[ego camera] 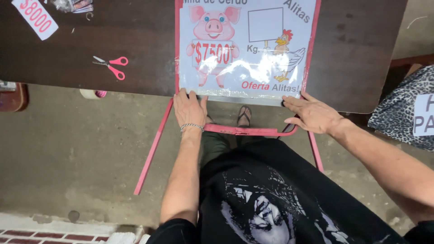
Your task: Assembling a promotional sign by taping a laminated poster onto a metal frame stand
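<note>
A glossy white poster (246,49) with a cartoon pig and a chicken lies on the dark wooden table (135,40), its near edge hanging over the table's front. Pink strips run along its sides, and a pink strip (246,131) sags loose below its bottom edge. My left hand (189,108), with a beaded bracelet at the wrist, presses flat on the poster's bottom left corner. My right hand (312,113) lies flat with fingers spread at the bottom right corner, touching the poster's edge and the pink strip.
Pink-handled scissors (110,65) lie on the table left of the poster. A white paper label (35,17) sits at the far left corner. A roll of tape (92,93) shows under the table edge. A leopard-print cloth (404,113) is at right. Concrete floor lies below.
</note>
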